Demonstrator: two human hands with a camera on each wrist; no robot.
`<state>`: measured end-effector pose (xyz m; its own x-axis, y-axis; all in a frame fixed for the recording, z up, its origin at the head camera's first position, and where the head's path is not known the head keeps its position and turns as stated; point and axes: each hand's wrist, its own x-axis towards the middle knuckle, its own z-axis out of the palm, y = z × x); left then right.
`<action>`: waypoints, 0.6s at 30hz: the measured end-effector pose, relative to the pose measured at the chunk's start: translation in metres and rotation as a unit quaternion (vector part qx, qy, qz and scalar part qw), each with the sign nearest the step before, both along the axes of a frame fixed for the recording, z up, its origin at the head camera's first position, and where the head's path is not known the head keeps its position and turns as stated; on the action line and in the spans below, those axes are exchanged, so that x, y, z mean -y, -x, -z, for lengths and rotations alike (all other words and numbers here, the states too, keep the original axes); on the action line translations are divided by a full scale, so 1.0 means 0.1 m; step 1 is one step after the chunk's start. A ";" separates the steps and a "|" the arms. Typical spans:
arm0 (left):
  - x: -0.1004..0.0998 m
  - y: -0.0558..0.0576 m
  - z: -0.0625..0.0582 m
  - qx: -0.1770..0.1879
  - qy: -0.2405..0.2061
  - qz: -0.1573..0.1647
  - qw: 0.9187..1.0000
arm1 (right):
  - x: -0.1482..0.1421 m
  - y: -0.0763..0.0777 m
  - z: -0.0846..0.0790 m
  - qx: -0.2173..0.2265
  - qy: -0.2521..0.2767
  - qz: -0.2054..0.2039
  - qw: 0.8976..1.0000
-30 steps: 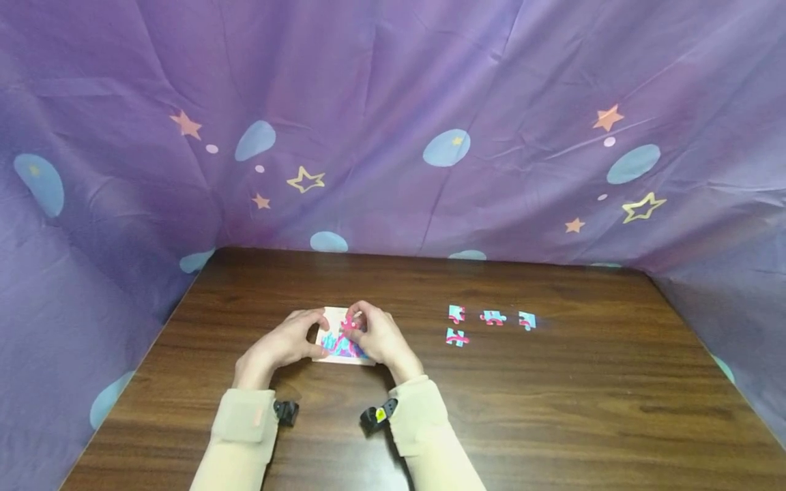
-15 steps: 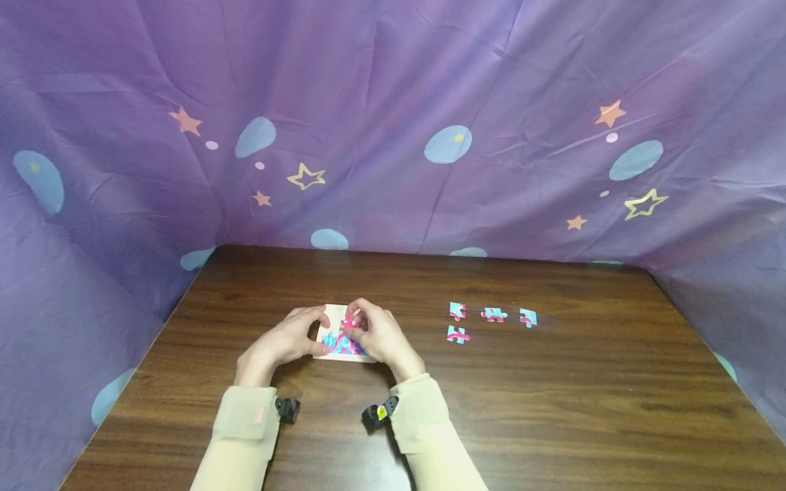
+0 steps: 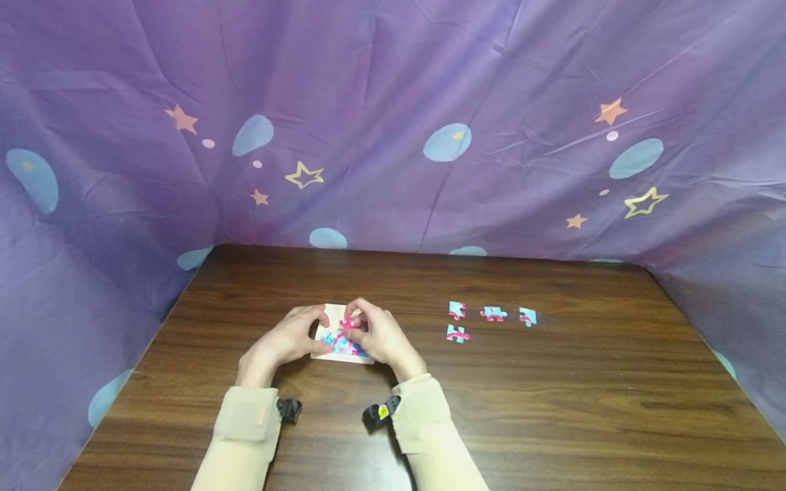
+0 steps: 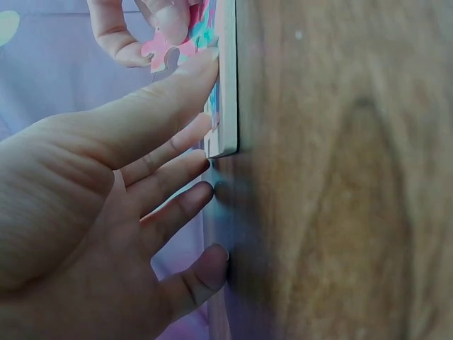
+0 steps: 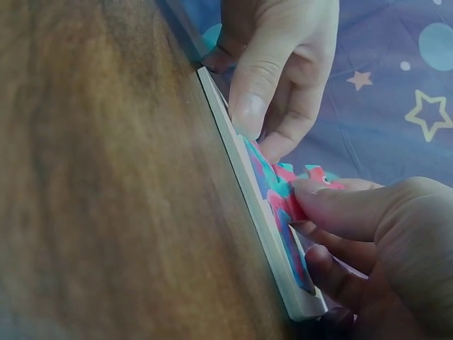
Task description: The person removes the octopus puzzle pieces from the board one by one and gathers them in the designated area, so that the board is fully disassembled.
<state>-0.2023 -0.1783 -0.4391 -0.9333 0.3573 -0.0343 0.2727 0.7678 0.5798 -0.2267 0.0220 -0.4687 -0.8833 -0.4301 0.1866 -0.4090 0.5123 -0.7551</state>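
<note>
A pale-framed puzzle board point(image 3: 334, 311) with pink, blue and purple pieces lies at the left of the table in the head view. My left hand point(image 3: 287, 342) rests at its left side. In the left wrist view its thumb point(image 4: 152, 117) presses on the board near the frame, while the other fingers stretch along the edge. Between thumb and fingers my right hand point(image 3: 382, 341) pinches a pink puzzle piece point(image 5: 315, 177) with a printed eye. That piece is tilted up over the board in the right wrist view. Its lower edge is partly hidden by my fingers.
Several loose puzzle pieces point(image 3: 493, 314), blue and pink, lie to the right of my hands. The brown wooden table point(image 3: 583, 389) is bordered at the back and sides by a purple curtain point(image 3: 381, 184) with stars.
My left thumb has edged slightly inward over the board. The right hand stays in nearly the same place with the pink piece, and the loose pieces have not moved.
</note>
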 end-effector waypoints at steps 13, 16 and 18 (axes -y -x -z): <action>-0.03 -0.01 -0.02 -0.023 0.010 -0.009 1.000 | 0.03 0.03 0.01 0.016 0.009 0.007 1.000; -0.05 -0.02 -0.02 -0.023 0.018 -0.013 0.999 | 0.03 0.02 0.01 0.023 0.022 0.007 0.999; -0.07 -0.03 -0.02 -0.022 0.023 -0.017 0.999 | 0.03 0.00 0.01 0.032 0.034 0.009 0.999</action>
